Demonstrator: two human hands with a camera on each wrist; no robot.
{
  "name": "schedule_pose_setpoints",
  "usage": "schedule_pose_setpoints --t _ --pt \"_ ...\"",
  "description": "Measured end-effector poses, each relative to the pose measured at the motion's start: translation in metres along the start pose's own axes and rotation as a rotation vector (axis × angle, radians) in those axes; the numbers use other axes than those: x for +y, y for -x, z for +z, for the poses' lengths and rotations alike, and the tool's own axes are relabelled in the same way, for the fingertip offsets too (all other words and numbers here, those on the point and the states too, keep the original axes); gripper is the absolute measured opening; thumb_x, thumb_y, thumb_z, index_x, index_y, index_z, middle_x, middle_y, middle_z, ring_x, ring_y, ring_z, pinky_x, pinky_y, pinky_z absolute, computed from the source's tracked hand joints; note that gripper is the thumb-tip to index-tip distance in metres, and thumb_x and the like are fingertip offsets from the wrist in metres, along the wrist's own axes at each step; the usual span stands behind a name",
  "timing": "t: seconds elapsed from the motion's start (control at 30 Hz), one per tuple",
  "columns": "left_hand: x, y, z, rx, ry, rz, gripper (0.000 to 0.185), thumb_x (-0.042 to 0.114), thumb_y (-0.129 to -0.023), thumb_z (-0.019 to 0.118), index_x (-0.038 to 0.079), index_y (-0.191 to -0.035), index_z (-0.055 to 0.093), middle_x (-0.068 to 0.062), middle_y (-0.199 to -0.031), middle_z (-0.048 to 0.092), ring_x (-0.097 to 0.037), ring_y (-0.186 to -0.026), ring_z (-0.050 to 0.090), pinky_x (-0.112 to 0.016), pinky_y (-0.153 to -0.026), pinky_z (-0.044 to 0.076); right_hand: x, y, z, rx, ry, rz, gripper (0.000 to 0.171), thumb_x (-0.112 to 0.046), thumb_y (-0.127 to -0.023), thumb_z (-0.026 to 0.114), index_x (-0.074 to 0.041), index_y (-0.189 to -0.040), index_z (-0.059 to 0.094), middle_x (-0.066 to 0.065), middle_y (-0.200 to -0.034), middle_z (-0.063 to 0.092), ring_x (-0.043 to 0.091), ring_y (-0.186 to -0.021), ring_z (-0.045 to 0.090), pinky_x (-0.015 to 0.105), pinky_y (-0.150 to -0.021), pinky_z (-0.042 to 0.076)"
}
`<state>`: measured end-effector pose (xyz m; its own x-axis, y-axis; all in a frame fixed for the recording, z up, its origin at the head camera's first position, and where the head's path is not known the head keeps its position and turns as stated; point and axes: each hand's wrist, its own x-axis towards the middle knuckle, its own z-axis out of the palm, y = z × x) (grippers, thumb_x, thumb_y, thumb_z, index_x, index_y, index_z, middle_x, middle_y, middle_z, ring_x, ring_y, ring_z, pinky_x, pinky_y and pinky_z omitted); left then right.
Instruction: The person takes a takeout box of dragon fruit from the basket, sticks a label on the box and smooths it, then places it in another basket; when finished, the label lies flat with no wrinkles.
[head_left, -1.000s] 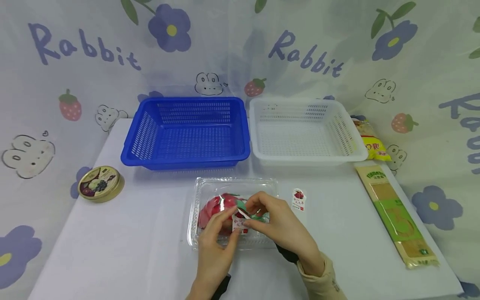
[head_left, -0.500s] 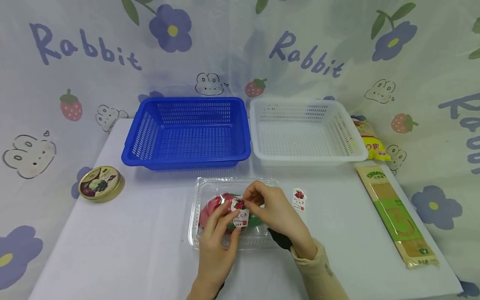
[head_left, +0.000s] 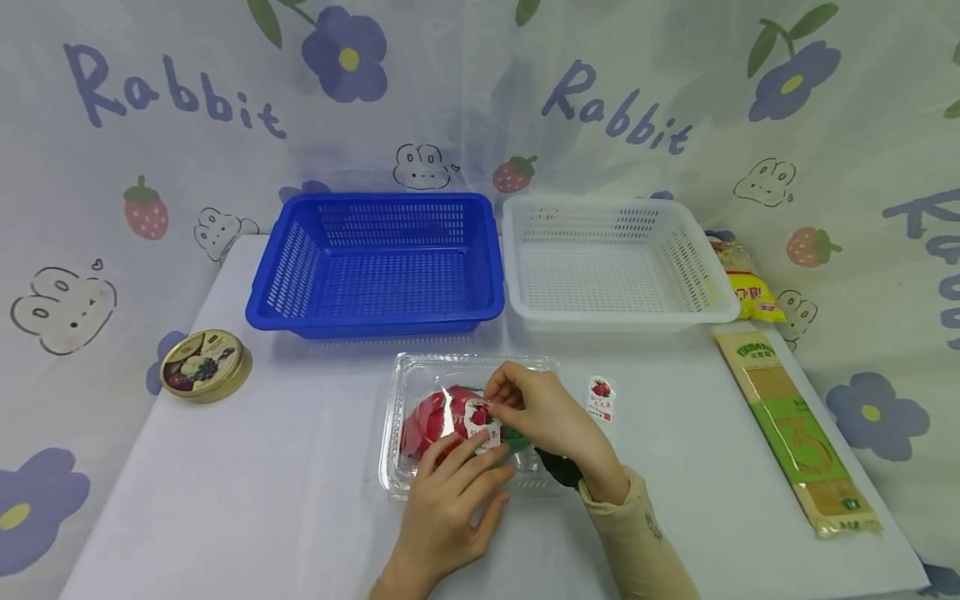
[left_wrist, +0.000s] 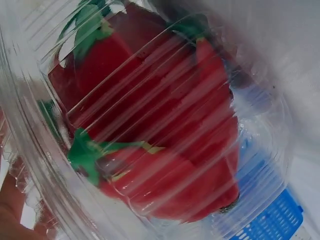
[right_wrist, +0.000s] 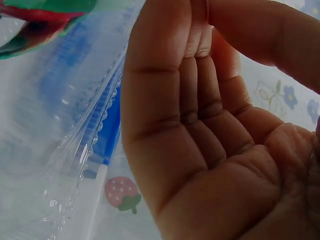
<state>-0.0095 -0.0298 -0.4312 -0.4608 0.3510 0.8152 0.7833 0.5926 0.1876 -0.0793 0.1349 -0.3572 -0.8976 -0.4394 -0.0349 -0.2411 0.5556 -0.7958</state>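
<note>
A clear plastic clamshell box [head_left: 401, 379] lies on the table with red, green-tipped dragon fruit [head_left: 433, 417] inside. On its lid is a white sticker [head_left: 481, 417] printed with dragon fruit. My left hand [head_left: 450, 504] has its fingers extended over the lid, fingertips at the sticker's lower edge. The thumb and index finger of my right hand [head_left: 547, 412] pinch the sticker's right edge; the exact contact is too small to see. Through the box wall the dragon fruit [left_wrist: 150, 95] fills the left wrist view. The right wrist view shows the curled right hand [right_wrist: 200, 130] beside the box.
A blue basket [head_left: 375, 323] and a white basket [head_left: 622, 317] stand side by side behind the box. A second sticker [head_left: 601, 398] lies to its right. A round gold tin [head_left: 206, 367] sits at left; a noodle pack [head_left: 795, 433] and yellow bag [head_left: 753, 292] are at right.
The sticker, earlier raised and bent between both hands, now lies flatter on the lid. My left hand has moved lower and spread its fingers across the sticker's lower edge. The right hand has shifted slightly upward.
</note>
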Motion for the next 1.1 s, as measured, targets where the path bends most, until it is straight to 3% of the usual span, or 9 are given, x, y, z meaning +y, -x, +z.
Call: schedule_pose_setpoints --t 0.33,0.5,0.63,0.73,0.87,1.1 --pt "-0.010 0.000 -0.003 0.073 0.016 -0.016 0.025 0.025 -0.096 0.052 0.015 -0.091 0.075 0.003 -0.085 0.074 -0.016 -0.084 0.068 -0.047 -0.090 0.043 0.003 0.000 -0.002 -0.023 0.003 0.016 0.006 -0.008 -0.091 0.064 -0.008 -0.097 0.062 0.002 -0.088 0.068 0.008 -0.080 0.062 0.019 -0.071 0.053" --pt "-0.012 0.001 -0.004 0.084 0.022 -0.031 0.024 0.024 -0.096 0.054 0.014 -0.091 0.075 0.002 -0.084 0.074 -0.015 -0.081 0.068 -0.045 -0.091 0.044 0.006 0.013 -0.003 -0.071 0.032 -0.072 0.008 -0.010 -0.094 0.060 -0.009 -0.102 0.062 0.001 -0.099 0.068 0.013 -0.092 0.065 0.024 -0.080 0.055" --pt "-0.010 0.002 -0.004 0.057 -0.022 -0.088 0.026 0.024 -0.097 0.052 0.013 -0.094 0.075 0.000 -0.092 0.073 -0.017 -0.086 0.064 -0.039 -0.088 0.044 0.005 0.028 0.002 -0.068 0.144 -0.150 0.015 -0.008 -0.094 0.061 -0.008 -0.109 0.062 0.005 -0.118 0.063 0.021 -0.111 0.062 0.034 -0.091 0.054" --pt "-0.006 0.003 -0.002 0.028 -0.097 -0.174 0.031 0.029 -0.100 0.049 0.013 -0.094 0.074 -0.002 -0.100 0.073 -0.022 -0.093 0.061 -0.038 -0.088 0.042 0.005 0.038 0.010 -0.016 0.271 -0.183 0.020 -0.010 -0.092 0.063 -0.009 -0.112 0.062 0.006 -0.132 0.058 0.024 -0.122 0.056 0.040 -0.099 0.050" --pt "-0.004 0.003 -0.001 -0.015 -0.177 -0.273 0.039 0.036 -0.102 0.044 0.011 -0.096 0.074 -0.004 -0.107 0.072 -0.027 -0.102 0.060 -0.041 -0.091 0.041 0.007 0.045 0.022 0.092 0.414 -0.216 0.030 -0.011 -0.087 0.070 -0.008 -0.116 0.064 0.007 -0.137 0.057 0.029 -0.127 0.054 0.046 -0.104 0.046" --pt "-0.003 -0.001 0.000 -0.106 -0.243 -0.336 0.041 0.037 -0.102 0.040 0.012 -0.111 0.071 -0.003 -0.121 0.069 -0.024 -0.102 0.058 -0.041 -0.087 0.038 0.018 0.044 0.052 0.326 0.591 -0.228 0.045 -0.012 -0.081 0.073 -0.009 -0.125 0.063 0.007 -0.133 0.061 0.036 -0.124 0.054 0.052 -0.094 0.049"
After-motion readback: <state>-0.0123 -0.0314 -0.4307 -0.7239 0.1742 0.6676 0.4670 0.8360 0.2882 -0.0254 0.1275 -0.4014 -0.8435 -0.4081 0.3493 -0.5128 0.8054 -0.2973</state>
